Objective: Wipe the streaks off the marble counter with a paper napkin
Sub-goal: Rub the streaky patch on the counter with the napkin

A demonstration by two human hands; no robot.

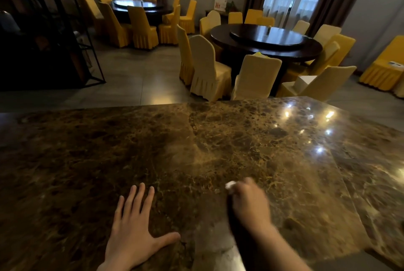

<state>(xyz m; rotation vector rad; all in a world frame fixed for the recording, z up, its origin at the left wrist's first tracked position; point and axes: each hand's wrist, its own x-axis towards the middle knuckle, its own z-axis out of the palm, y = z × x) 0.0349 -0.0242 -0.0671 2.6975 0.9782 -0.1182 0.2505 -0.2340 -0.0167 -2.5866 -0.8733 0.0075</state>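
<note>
Shelving (54,30) of dark metal fills the upper left of the frame, and below it the marble counter (196,150) spreads across the whole lower half. My left hand (133,229) lies in the lower left of centre, flat on the stone with the fingers spread and the thumb pointing to the right; it holds nothing and, I think, only steadies me.

To the right of it, near the lower centre, my right hand (249,200) is curled closed around the paper napkin (230,185). Only a small white corner of the napkin comes out at the upper left side of the fist, so I cannot tell how it is folded inside. The hand is blurred, which suggests a wiping stroke. A pale hazy band on the stone in the middle of the frame may be the streaks, but with the reflections I cannot be sure.

In my judgement the napkin is very light, soft and easy to tear, and it will bunch up if I press only with the fingertips. It is better to keep it as a thick pad under the fingers and push it flat. The polished marble looks slippery, so the pad should glide easily.

In the upper right stands a round dark table (266,41) with covered chairs (209,67), and lamp reflections (319,150) shine on the counter at the right.
</note>
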